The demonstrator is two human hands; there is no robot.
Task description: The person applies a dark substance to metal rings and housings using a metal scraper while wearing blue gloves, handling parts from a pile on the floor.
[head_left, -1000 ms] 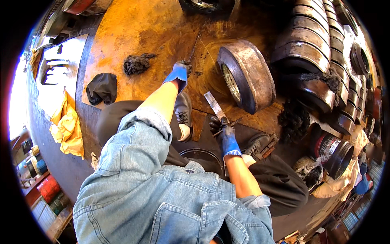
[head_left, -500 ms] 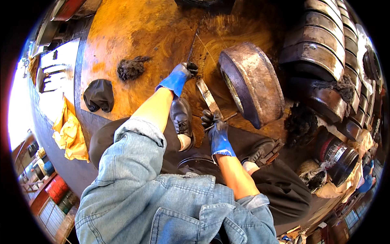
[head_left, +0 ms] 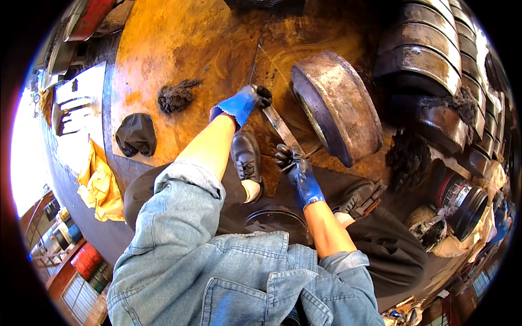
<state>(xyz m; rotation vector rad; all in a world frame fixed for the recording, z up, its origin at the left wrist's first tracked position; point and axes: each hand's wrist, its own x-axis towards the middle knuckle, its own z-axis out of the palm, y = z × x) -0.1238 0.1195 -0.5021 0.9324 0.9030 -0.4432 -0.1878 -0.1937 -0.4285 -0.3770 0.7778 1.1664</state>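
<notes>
My left hand (head_left: 251, 100), in a blue glove with dark, grimy fingers, is closed at the upper end of a flat metal bar (head_left: 282, 128). The bar slants down to the right, and at its lower end my right hand (head_left: 298, 167), gloved alike, is wrapped round it. A thin dark rod (head_left: 313, 151) sticks out beside the right hand; whether it is joined to the bar I cannot tell. Just right of the bar, a heavy ring-shaped metal part (head_left: 341, 106) stands on its edge, worn brown and grey outside.
A dark fibrous clump (head_left: 176, 96) and a black cloth-like bundle (head_left: 136, 135) lie at left, near a crumpled yellow sheet (head_left: 101, 190). Stacked curved metal parts (head_left: 418, 60) stand at right, above a dark bucket (head_left: 462, 204). My shoes (head_left: 246, 156) are close to the hands.
The bar's upper end now meets my left hand's fingers, where a small gap showed before. My right hand has shifted slightly right and up. The whole view has turned a little.
</notes>
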